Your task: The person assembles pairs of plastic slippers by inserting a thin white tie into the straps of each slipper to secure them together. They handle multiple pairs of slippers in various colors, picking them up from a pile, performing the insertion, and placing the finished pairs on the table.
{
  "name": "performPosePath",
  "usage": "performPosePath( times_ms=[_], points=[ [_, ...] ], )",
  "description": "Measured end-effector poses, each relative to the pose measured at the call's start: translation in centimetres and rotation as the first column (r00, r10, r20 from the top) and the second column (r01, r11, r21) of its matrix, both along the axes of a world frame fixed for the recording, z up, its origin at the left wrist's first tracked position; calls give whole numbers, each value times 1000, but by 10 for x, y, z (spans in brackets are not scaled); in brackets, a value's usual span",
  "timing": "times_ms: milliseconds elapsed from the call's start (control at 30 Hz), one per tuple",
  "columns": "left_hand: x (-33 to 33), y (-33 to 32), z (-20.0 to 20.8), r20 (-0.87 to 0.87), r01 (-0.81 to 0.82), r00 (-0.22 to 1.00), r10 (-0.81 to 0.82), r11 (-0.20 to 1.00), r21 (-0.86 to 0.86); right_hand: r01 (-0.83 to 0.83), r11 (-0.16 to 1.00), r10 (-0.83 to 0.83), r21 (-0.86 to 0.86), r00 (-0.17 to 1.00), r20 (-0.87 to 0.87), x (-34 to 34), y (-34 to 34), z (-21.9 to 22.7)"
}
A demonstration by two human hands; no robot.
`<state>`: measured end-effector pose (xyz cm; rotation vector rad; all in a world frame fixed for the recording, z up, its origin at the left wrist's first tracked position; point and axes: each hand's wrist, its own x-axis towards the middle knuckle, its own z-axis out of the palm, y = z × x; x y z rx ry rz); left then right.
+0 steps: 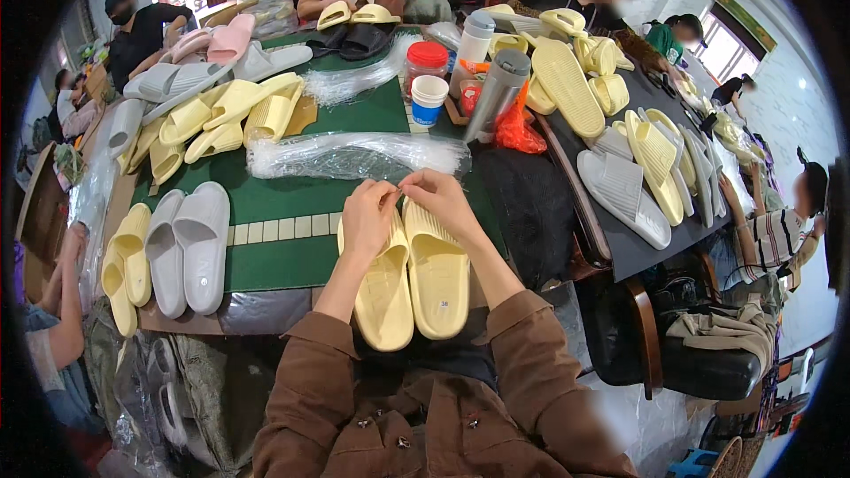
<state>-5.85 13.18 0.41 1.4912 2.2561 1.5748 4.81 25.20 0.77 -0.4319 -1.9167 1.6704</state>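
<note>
A pair of pale yellow slide slippers (440, 288) lies side by side before me at the table's near edge, heels toward me. My left hand (370, 212) is closed over the front of the left slipper, fingertips pinched together. My right hand (440, 201) pinches right beside it, above the front of the right slipper. The fingertips almost meet; whatever is between them is too small to make out. Just beyond lies a clear plastic bag (354, 157) with thin, clear plastic strands. To the left, a grey pair of slippers (201, 248) stands next to a smaller yellow pair (133, 252).
Yellow and grey slippers (232, 104) are heaped at the far left. More slippers (567, 84) cover the dark table at right. A paper cup (429, 99), a red-lidded jar (426, 62) and a steel flask (498, 93) stand beyond my hands. Several people work around the tables.
</note>
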Motion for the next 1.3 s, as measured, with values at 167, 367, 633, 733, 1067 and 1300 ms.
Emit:
performPosePath(
  times_ms=[167,367,633,733,1067,1300],
  points=[
    [-3,1,-5,-56,0,998,0,1000,8,-5,999,4,-49,1000,-13,-2,0,-2],
    [-2,1,-7,-110,-20,994,25,999,46,-5,998,4,61,1000,22,-4,1,-5],
    [0,3,-6,-49,-21,999,24,998,51,56,995,-55,83,998,-9,-2,1,-1],
    [-2,3,-8,-6,-8,1000,9,1000,27,68,998,-68,13,998,-8,0,2,2],
    [-1,5,-6,5,44,999,-43,997,-67,63,995,-74,-77,987,-146,-1,5,-3],
    [-4,5,0,11,109,994,-109,968,-224,134,902,-206,-411,969,-136,7,3,5]
  ],
)
